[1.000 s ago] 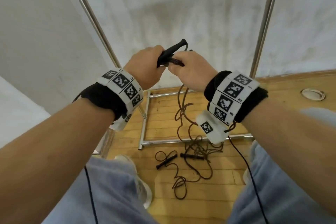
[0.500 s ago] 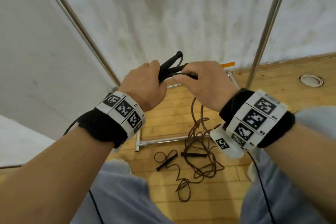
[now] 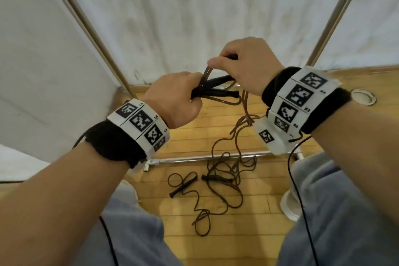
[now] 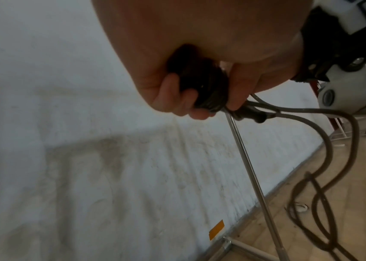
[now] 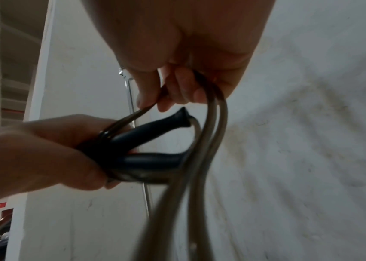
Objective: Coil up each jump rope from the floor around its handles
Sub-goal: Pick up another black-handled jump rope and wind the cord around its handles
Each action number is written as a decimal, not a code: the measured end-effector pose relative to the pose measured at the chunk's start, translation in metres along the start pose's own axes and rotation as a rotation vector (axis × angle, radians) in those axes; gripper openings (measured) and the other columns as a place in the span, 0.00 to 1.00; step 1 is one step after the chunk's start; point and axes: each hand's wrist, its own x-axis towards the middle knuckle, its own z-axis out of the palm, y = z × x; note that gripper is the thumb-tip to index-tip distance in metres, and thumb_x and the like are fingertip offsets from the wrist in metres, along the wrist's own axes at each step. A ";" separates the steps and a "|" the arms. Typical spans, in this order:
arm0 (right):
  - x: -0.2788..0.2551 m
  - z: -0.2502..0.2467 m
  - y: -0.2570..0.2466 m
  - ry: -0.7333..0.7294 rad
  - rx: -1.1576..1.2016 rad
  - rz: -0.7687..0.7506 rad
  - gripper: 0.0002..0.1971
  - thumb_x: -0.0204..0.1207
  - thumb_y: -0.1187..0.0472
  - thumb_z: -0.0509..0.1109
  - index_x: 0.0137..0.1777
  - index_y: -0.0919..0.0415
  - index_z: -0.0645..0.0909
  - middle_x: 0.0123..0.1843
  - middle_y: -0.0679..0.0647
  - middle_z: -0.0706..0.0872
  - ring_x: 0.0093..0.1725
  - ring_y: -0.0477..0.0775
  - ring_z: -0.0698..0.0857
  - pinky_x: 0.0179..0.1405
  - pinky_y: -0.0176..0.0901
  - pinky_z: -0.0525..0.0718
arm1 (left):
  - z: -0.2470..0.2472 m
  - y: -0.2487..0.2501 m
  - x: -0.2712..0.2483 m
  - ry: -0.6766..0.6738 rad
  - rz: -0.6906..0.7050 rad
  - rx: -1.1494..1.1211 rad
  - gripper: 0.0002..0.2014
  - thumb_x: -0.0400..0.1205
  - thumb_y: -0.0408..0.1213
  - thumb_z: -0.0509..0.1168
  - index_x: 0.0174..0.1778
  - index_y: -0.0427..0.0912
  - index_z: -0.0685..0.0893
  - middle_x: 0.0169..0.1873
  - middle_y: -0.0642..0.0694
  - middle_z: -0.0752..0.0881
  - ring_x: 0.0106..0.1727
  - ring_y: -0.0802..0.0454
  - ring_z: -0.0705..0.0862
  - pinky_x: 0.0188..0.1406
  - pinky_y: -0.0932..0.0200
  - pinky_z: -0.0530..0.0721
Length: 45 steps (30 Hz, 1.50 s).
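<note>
My left hand (image 3: 174,97) grips two black jump rope handles (image 3: 218,90) side by side, tips pointing right, with a few turns of brown rope (image 3: 204,80) around them. In the right wrist view the handles (image 5: 146,146) cross in a V. My right hand (image 3: 241,60), just above and to the right, pinches the doubled rope (image 5: 213,98) and holds it over the handles. The rest of this rope (image 3: 239,134) hangs to the floor. A second jump rope (image 3: 200,198) lies tangled on the floor below, its two black handles (image 3: 183,185) apart.
A wooden floor (image 3: 216,123) runs up to a white fabric wall (image 3: 194,17). A metal frame stands here, with slanted poles (image 3: 86,24) and a floor bar (image 3: 194,158). My legs in blue jeans (image 3: 336,211) and a white shoe (image 3: 289,205) flank the tangled rope.
My right hand has lifted up and to the right, pulling the rope over the handles. The handles in my left hand now point right and lie lower.
</note>
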 end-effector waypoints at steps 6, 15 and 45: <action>0.032 -0.017 0.019 -0.327 0.308 0.191 0.21 0.75 0.41 0.67 0.32 0.58 0.82 0.23 0.47 0.76 0.23 0.43 0.73 0.28 0.30 0.74 | -0.009 -0.003 0.010 0.133 -0.074 -0.311 0.06 0.66 0.42 0.61 0.35 0.45 0.78 0.24 0.53 0.76 0.29 0.53 0.76 0.26 0.58 0.69; 0.028 0.037 0.019 -0.370 0.823 0.423 0.12 0.83 0.57 0.56 0.40 0.57 0.75 0.24 0.49 0.70 0.20 0.46 0.65 0.22 0.38 0.66 | 0.002 0.000 0.032 0.282 -0.259 -0.870 0.14 0.68 0.43 0.67 0.42 0.52 0.67 0.37 0.37 0.82 0.33 0.49 0.76 0.32 0.49 0.73; -0.005 0.045 -0.016 -0.457 0.030 0.089 0.18 0.86 0.53 0.53 0.43 0.62 0.79 0.28 0.49 0.74 0.26 0.45 0.72 0.25 0.34 0.68 | 0.020 -0.036 0.016 0.058 -0.370 -0.061 0.15 0.85 0.39 0.62 0.65 0.43 0.68 0.45 0.47 0.77 0.35 0.51 0.77 0.34 0.55 0.73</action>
